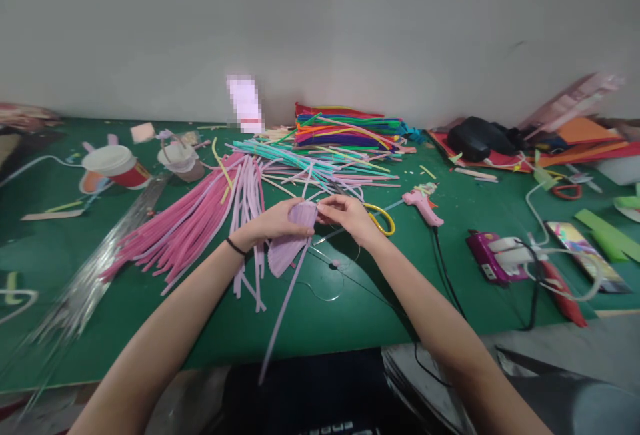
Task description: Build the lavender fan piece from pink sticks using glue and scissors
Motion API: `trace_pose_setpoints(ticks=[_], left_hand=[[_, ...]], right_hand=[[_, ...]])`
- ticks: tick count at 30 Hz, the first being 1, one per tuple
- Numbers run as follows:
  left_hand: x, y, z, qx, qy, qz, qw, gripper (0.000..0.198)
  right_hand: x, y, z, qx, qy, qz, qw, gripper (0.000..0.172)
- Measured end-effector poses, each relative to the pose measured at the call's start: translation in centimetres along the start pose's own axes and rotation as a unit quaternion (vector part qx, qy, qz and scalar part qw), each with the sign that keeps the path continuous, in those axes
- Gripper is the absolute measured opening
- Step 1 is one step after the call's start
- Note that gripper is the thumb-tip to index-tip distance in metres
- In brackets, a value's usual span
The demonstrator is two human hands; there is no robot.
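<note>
My left hand is closed around a lilac woven pipe-cleaner piece, a fan-like shape held above the green table. A long lilac pipe cleaner trails from it down toward my lap. My right hand pinches the top edge of the same piece, fingers pressed together. A black band sits on my left wrist. Just beyond my right hand lie yellow-handled scissors.
Pink pipe cleaners fan out at the left, and mixed coloured ones are piled at the back. A pink glue gun, a magenta power strip, paper cups and silver wires surround them. Foam sheets lie at the right.
</note>
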State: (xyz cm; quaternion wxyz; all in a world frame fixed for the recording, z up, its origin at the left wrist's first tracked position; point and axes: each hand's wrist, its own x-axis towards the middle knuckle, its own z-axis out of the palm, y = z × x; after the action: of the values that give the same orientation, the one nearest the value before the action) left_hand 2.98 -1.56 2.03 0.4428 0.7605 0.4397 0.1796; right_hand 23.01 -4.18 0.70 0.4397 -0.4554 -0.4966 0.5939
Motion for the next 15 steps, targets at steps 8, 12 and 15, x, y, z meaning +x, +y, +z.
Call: trace_pose_setpoints(ticks=[8,12,15], left_hand=[[0.0,-0.9,-2.1,-0.224,0.168,-0.042,0.959,0.052],[0.0,-1.0,-3.7,-0.335,0.31,-0.003,0.89,0.039],[-0.3,-0.5,-3.7,-0.389,0.38,0.048,0.838,0.035]], right_hand=[[-1.7,-4.0,-1.6,-0.309,0.168,-0.218,0.911,0.024],[-4.1,-5.7,0.4,-0.397,0.078,-0.165,0.899,0.037],[-4.7,-4.7,2.3,-0.42,-0.088,-0.086,0.899,0.036]])
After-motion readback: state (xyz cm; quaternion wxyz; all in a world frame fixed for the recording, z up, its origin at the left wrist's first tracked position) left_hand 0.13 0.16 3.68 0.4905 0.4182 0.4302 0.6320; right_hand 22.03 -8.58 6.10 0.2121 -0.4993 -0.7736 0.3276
